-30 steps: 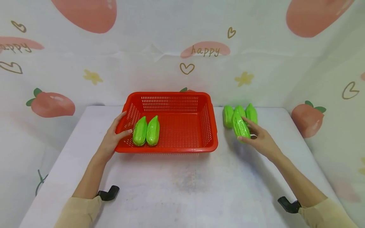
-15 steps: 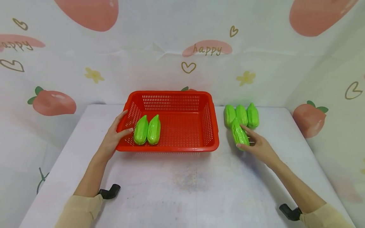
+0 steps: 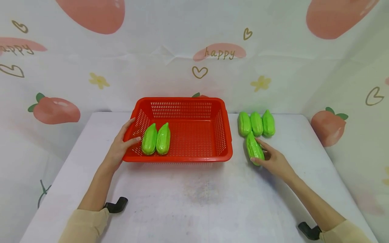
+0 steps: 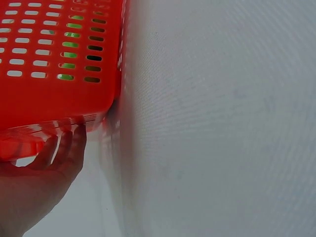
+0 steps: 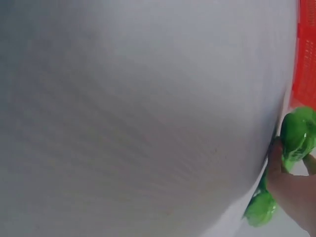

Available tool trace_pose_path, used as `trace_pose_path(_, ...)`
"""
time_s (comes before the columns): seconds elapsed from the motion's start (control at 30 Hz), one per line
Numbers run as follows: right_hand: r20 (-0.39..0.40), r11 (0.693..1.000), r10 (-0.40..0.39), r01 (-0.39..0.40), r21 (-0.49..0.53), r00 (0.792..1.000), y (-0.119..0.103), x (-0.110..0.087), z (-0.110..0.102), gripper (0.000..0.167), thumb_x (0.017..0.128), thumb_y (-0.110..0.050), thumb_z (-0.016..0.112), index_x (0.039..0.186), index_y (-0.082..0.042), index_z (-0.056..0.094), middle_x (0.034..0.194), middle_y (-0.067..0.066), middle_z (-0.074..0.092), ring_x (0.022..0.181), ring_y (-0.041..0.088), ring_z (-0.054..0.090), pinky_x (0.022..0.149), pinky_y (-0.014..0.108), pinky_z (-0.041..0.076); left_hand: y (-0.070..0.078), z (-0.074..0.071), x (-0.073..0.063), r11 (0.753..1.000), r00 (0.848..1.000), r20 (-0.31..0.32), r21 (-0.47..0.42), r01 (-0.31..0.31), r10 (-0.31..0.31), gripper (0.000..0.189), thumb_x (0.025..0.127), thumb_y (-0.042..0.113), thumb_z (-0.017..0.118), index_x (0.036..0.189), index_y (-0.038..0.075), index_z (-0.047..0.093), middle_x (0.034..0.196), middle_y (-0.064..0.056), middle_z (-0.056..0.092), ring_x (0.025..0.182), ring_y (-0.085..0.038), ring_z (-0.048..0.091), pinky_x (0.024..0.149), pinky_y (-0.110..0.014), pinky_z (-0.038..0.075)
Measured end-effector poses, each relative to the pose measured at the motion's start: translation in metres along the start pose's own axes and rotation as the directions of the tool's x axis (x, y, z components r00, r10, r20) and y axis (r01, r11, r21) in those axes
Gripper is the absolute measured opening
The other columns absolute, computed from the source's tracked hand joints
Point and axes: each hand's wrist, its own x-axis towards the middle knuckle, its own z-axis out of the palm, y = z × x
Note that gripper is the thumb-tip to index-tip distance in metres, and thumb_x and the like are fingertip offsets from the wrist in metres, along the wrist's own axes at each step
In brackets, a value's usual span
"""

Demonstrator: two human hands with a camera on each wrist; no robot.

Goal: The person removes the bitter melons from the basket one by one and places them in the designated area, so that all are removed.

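My left hand point(image 3: 117, 149) grips the left side of the red plastic basket point(image 3: 179, 159), with the thumb over its rim and the fingers outside. Two green bitter melons point(image 3: 149, 140) lie side by side in the left part of the basket. To the right of it, my right hand point(image 3: 276, 162) pinches another bitter melon point(image 3: 253, 147) between thumb and fingers, low at the table. The right wrist view shows the near end of this bitter melon point(image 5: 296, 133). Just behind it stand three more bitter melons point(image 3: 256, 124) in a row.
A white table point(image 3: 194, 206) carries everything, with faint stains at its middle. Behind it hangs a white cloth point(image 3: 170, 81) printed with fruit, hearts and flowers. The basket's perforated wall point(image 4: 49, 54) fills the upper left of the left wrist view.
My right hand has brought its bitter melon toward me and down, away from the row of three, which now shows fully. The left hand and basket have stayed in place.
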Motion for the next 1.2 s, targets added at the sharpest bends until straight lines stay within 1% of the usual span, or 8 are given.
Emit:
trace_pose_path(0.1,-0.003,1.000,0.005,-0.005,-0.004,1.000,-0.0005,-0.0009,0.0013,0.084,0.087,-0.039,0.076,0.156,-0.021,0.033,0.144,0.025,0.047,0.110,0.038,0.059,0.075,0.030,0.052,0.0005,0.0009,-0.0003,1.000,1.000,0.001,-0.006,-0.007,0.007,0.071,0.100,0.027,0.054,0.158,0.040,0.016,0.157,-0.010,0.026,0.127,-0.023,0.039,0.089,-0.025,0.052)
trace_pose_path(0.13,-0.004,1.000,0.002,-0.002,-0.005,1.000,-0.0002,-0.0007,0.0019,0.084,0.087,-0.039,0.077,0.156,-0.021,0.033,0.144,0.024,0.047,0.110,0.037,0.058,0.075,0.030,0.051,0.0003,0.0010,-0.0003,1.000,1.000,0.001,-0.010,-0.007,0.007,0.070,0.100,0.027,0.054,0.158,0.040,0.016,0.157,-0.010,0.026,0.127,-0.023,0.039,0.088,-0.025,0.052)
trace_pose_path(0.33,-0.015,0.999,-0.032,0.031,-0.008,0.999,-0.0004,0.0004,0.0039,0.083,0.087,-0.037,0.077,0.156,-0.018,0.034,0.146,0.021,0.047,0.114,0.039,0.058,0.080,0.034,0.052,-0.0002,0.0010,-0.0010,1.000,1.000,-0.003,-0.020,-0.010,0.010,0.070,0.101,0.028,0.054,0.158,0.040,0.016,0.156,-0.010,0.026,0.126,-0.022,0.039,0.089,-0.025,0.052)
trace_pose_path(0.57,0.002,1.000,-0.014,0.014,-0.021,1.000,-0.0001,0.0017,0.0057,0.085,0.088,-0.042,0.074,0.157,-0.021,0.030,0.146,0.020,0.046,0.115,0.037,0.056,0.082,0.035,0.051,0.0005,0.0006,-0.0013,1.000,1.000,-0.008,-0.009,-0.008,0.007,0.070,0.100,0.029,0.054,0.158,0.040,0.016,0.156,-0.010,0.027,0.125,-0.022,0.040,0.089,-0.025,0.052)
trace_pose_path(0.77,0.019,1.000,-0.005,0.006,-0.030,1.000,0.0012,0.0010,0.0052,0.086,0.090,-0.045,0.072,0.159,-0.024,0.026,0.148,0.019,0.044,0.116,0.037,0.054,0.083,0.040,0.050,-0.0003,0.0002,-0.0008,1.000,1.000,-0.007,-0.009,-0.014,0.014,0.070,0.100,0.028,0.054,0.158,0.039,0.017,0.158,-0.009,0.024,0.129,-0.024,0.038,0.091,-0.025,0.051)
trace_pose_path(0.9,0.018,0.999,-0.016,0.017,-0.036,1.000,0.0018,0.0012,0.0048,0.085,0.091,-0.044,0.071,0.159,-0.024,0.025,0.148,0.020,0.043,0.118,0.037,0.053,0.086,0.044,0.049,-0.0009,0.0003,-0.0006,1.000,1.000,-0.009,-0.010,-0.017,0.017,0.070,0.100,0.028,0.054,0.158,0.039,0.017,0.159,-0.008,0.024,0.130,-0.024,0.037,0.092,-0.026,0.051)
trace_pose_path(1.13,0.003,0.999,-0.018,0.019,-0.032,1.000,-0.0006,-0.0009,0.0045,0.085,0.091,-0.044,0.071,0.159,-0.020,0.026,0.148,0.018,0.044,0.118,0.036,0.054,0.084,0.038,0.050,-0.0007,0.0008,-0.0003,1.000,1.000,-0.005,-0.017,-0.008,0.008,0.069,0.100,0.029,0.054,0.158,0.041,0.017,0.158,-0.008,0.025,0.129,-0.023,0.037,0.091,-0.026,0.051)
trace_pose_path(1.2,0.003,0.999,-0.022,0.022,-0.028,1.000,-0.0013,-0.0019,0.0036,0.085,0.091,-0.043,0.071,0.159,-0.019,0.026,0.148,0.018,0.044,0.118,0.036,0.054,0.084,0.038,0.050,-0.0004,0.0010,-0.0002,1.000,1.000,-0.002,-0.021,-0.008,0.008,0.069,0.100,0.029,0.054,0.158,0.041,0.017,0.158,-0.008,0.025,0.128,-0.023,0.038,0.091,-0.026,0.051)
